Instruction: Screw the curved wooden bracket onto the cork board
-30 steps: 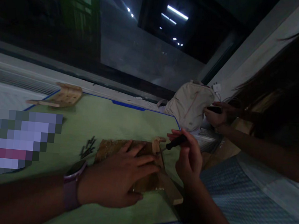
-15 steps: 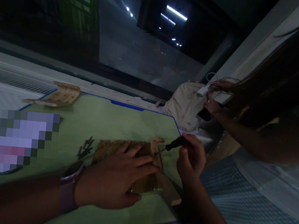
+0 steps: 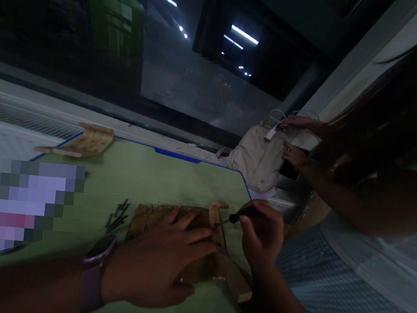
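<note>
Curved wooden piece (image 3: 215, 213), light and stiff, sits at the far end of the board (image 3: 152, 217), best held by its sides; our left hand (image 3: 158, 264) lies open, right fingers (image 3: 248, 226) gripping a screwdriver (image 3: 243, 215)

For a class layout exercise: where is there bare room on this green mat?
Free: the stretch of green mat between the screws and the wooden piece, to the far blue edge. Crowded: the board under the left hand, beside the right hand's screwdriver.

Left hand (image 3: 151, 263) spread flat, palm down, right hand (image 3: 262, 234) curled in a tight pinch, forearms angled inward
</note>
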Motion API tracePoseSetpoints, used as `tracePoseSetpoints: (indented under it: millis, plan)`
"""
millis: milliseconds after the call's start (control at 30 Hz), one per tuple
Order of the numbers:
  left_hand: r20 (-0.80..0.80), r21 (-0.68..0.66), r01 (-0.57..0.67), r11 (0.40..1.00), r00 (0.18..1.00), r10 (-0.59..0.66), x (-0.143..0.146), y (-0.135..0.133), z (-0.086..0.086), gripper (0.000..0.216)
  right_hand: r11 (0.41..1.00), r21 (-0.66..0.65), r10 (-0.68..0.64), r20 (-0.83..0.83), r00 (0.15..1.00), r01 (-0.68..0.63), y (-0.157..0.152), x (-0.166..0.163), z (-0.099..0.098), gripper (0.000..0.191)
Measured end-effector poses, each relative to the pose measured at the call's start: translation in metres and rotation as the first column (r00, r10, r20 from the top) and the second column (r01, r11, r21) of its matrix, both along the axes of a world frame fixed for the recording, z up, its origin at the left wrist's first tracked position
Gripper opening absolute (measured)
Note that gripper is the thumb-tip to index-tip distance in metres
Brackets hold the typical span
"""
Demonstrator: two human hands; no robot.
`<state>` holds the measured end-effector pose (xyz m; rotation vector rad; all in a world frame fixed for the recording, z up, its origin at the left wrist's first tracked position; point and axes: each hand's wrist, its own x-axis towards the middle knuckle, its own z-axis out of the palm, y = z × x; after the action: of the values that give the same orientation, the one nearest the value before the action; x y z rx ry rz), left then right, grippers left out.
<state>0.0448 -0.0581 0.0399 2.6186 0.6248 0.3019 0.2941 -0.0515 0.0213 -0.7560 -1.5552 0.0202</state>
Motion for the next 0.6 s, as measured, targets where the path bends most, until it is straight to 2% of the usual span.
tracePoseSetpoints:
  millis: [133, 233, 333, 500, 600]
  plan:
    - [-0.011, -0.006, -0.012, 1.000, 1.000, 0.011, 0.000, 0.000, 0.000, 0.076, 0.995, -0.099, 0.036, 0.084, 0.996, -0.028, -0.004, -0.002, 0.002, 0.033]
    - [-0.007, 0.007, -0.012, 1.000, 1.000, 0.012, 0.000, 0.000, 0.002, 0.071, 0.979, -0.165, 0.122, 0.019, 0.992, -0.118, -0.007, -0.009, 0.005, 0.034]
    - [-0.010, 0.008, -0.006, 1.000, 1.000, 0.006, 0.000, 0.001, 0.002, 0.073, 0.980, -0.152, 0.122, -0.025, 0.992, -0.124, -0.006, -0.011, 0.006, 0.033]
    - [-0.031, -0.022, -0.017, 1.000, 0.999, 0.016, 0.001, 0.001, 0.002, 0.079, 0.999, -0.046, 0.026, 0.001, 1.000, -0.026, -0.002, -0.004, 0.006, 0.034]
    - [-0.029, -0.033, -0.017, 0.999, 0.999, 0.016, 0.000, 0.001, 0.000, 0.077, 0.997, -0.074, 0.014, 0.058, 0.998, -0.010, -0.003, -0.003, 0.006, 0.031]
